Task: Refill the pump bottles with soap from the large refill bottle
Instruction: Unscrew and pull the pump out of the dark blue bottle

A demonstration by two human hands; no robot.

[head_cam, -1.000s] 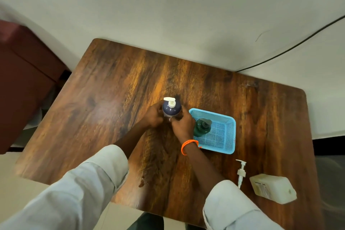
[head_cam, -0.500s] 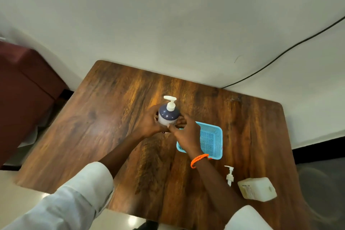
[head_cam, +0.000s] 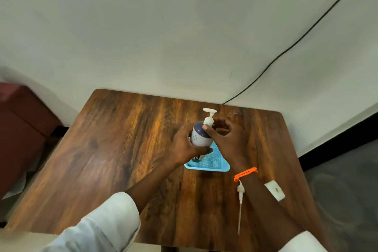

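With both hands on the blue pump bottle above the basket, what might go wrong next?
1. The left hand holds the pump bottle tilted over the blue basket; if the right hand loosens the pump, soap may spill.
2. The right forearm passes just above the loose pump on the table and might knock it off.

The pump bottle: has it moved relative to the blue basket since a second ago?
Yes. The pump bottle went from standing left of the blue basket to held tilted over it.

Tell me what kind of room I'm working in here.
Probably a plain indoor room, perhaps an office: a wooden table against a bare white wall, a loose black cable, and a maroon seat alongside.
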